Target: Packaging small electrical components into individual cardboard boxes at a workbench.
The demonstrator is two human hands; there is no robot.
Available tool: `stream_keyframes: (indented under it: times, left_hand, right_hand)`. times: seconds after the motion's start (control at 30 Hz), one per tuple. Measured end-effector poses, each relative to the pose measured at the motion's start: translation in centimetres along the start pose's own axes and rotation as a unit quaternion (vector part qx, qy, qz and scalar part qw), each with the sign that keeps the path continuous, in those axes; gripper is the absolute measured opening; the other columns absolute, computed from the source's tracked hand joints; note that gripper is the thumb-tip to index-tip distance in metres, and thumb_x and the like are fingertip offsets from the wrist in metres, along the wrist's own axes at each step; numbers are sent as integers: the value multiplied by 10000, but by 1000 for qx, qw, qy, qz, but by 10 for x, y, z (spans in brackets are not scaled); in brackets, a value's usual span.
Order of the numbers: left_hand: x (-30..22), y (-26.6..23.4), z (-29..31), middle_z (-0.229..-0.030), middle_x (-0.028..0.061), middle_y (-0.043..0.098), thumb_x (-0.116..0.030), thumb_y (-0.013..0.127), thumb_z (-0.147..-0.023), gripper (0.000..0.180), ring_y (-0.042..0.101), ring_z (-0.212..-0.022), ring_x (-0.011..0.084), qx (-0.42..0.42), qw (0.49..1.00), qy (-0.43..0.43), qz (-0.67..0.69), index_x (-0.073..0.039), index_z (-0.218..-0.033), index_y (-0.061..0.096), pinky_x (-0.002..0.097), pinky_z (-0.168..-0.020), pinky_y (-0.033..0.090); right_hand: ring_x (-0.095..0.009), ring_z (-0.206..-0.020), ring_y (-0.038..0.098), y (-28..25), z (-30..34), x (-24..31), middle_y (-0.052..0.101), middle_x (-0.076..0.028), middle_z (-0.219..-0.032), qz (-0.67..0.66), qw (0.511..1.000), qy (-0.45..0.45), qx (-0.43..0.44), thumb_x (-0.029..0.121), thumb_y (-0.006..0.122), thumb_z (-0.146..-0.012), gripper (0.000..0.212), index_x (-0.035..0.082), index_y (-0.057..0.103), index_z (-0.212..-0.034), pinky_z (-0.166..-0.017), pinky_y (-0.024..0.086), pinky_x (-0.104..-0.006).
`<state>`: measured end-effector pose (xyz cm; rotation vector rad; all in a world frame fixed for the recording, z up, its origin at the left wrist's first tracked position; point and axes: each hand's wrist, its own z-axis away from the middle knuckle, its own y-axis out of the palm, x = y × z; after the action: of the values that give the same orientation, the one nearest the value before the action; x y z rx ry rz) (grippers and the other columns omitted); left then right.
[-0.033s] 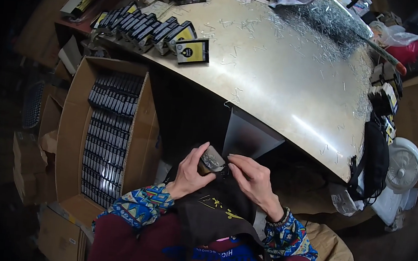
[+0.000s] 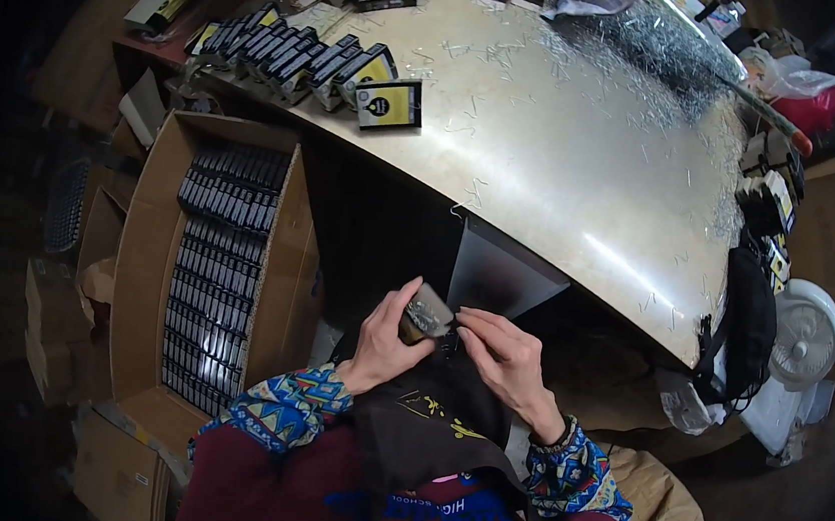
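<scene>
My left hand (image 2: 379, 345) is wrapped round a small open box (image 2: 429, 314), its thumb on the near side and its fingers along the far side. The box tilts toward me, and greyish, shiny bits show at its open top; they are too small to name surely. Just right of the box, my right hand (image 2: 508, 360) has thumb and forefinger pinched together close to its edge. Whatever lies in that pinch is too small to make out. Both hands are above my dark apron (image 2: 431, 433), below the table's front edge.
Thin bent metal wires (image 2: 647, 67) are heaped and scattered on the metal-topped table (image 2: 566, 174). Black-and-yellow boxes (image 2: 389, 105) stand in a row at its left. A carton (image 2: 292, 208) beside me holds rows of small dark boxes (image 2: 222, 252). A white fan (image 2: 804, 336) stands at right.
</scene>
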<state>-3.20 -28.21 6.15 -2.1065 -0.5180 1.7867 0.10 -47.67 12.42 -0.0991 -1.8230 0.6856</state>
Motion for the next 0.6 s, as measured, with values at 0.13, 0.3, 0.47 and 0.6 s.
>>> stream_keyframes:
  times: [0.13,0.3,0.47,0.6]
  left_hand:
    - [-13,8,-20,-1148,190,587,-89,794,-654,910,630,-1011,375,-30,999,17,21,-78,-1446,347,414,-842,532]
    - [-24,17,-33,-1192,194,573,-104,806,-656,879,628,-1011,383,-40,994,99,23,-75,-1410,356,422,-840,537]
    - [-35,12,-40,-1066,175,578,-110,808,-700,644,632,-899,344,-2,997,67,29,-74,-1194,396,401,-783,526]
    - [-45,8,-44,-1054,177,575,-166,807,-735,592,629,-879,368,11,992,-24,119,-70,-1169,415,413,-732,525]
  right_hand:
    - [-302,-904,699,-4,-7,4,686,-181,-1059,80,993,-66,-49,32,722,-818,228,-1,703,-1043,-762,572,-340]
    - [-373,-1053,646,9,-8,-7,608,-244,-1217,153,980,-111,-67,38,743,-798,360,7,660,-1146,-844,556,-375]
    - [-332,-1046,669,17,-6,6,629,-228,-1202,-104,976,36,-188,-35,726,-801,428,-18,624,-1217,-886,554,-343]
    - [-324,-1047,671,9,-6,-8,626,-229,-1212,26,978,-89,-186,-40,735,-790,346,-27,672,-1130,-887,547,-318]
